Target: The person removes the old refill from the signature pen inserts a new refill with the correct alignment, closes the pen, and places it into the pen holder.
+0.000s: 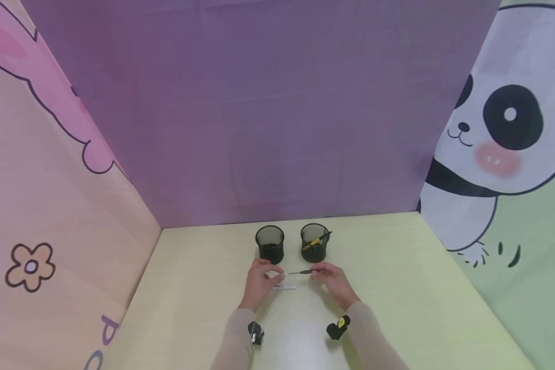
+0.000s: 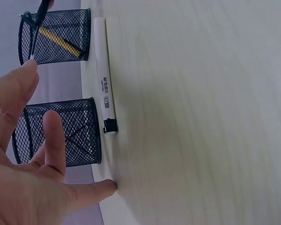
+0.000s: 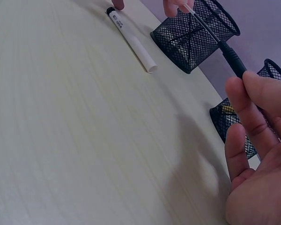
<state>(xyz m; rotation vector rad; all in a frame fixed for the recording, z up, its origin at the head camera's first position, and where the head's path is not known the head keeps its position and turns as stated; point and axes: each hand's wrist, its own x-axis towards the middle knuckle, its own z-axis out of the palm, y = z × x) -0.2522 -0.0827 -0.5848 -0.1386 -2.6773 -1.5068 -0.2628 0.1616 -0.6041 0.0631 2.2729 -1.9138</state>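
My right hand (image 1: 333, 280) pinches the black grip section (image 3: 234, 60) of a pen between thumb and fingers. From that grip a thin pen refill (image 3: 207, 26), dark with a clear end, points towards my left hand (image 1: 260, 281). The left thumb and forefinger meet at the refill's clear end, while the other left fingers spread apart. Below both hands, a white pen barrel (image 2: 104, 70) with a black end lies on the table. Its other end shows a hollow opening in the right wrist view.
Two black mesh pen holders stand behind the hands. The left holder (image 1: 270, 245) is close to the left fingers; the right holder (image 1: 315, 252) has a yellow and black pen (image 1: 315, 241) leaning in it. A purple backdrop (image 1: 268, 128) rises behind the pale table (image 1: 194, 288).
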